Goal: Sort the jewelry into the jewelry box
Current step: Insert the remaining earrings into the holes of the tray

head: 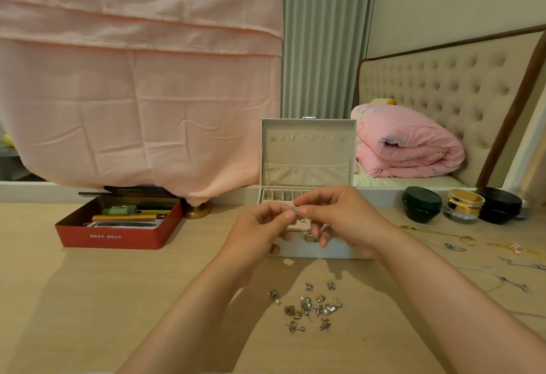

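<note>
A white jewelry box [307,149] stands open at the middle of the table, lid upright, small compartments at its back row. Above its tray, my left hand [260,228] and my right hand [339,217] meet, and both pinch one small silver earring [295,210] between thumb and fingertips. Most of the tray is hidden behind my hands. A pile of several silver earrings [313,307] lies on the table in front of the box. Gold and silver necklaces [472,243] are spread out at the right.
A red tin [118,236] with pens sits at the left. Three cosmetic jars [464,206] stand at the right rear. A pink cloth [133,78] hangs behind, over a brass base [198,211]. A bed with a rolled pink blanket [407,143] lies beyond.
</note>
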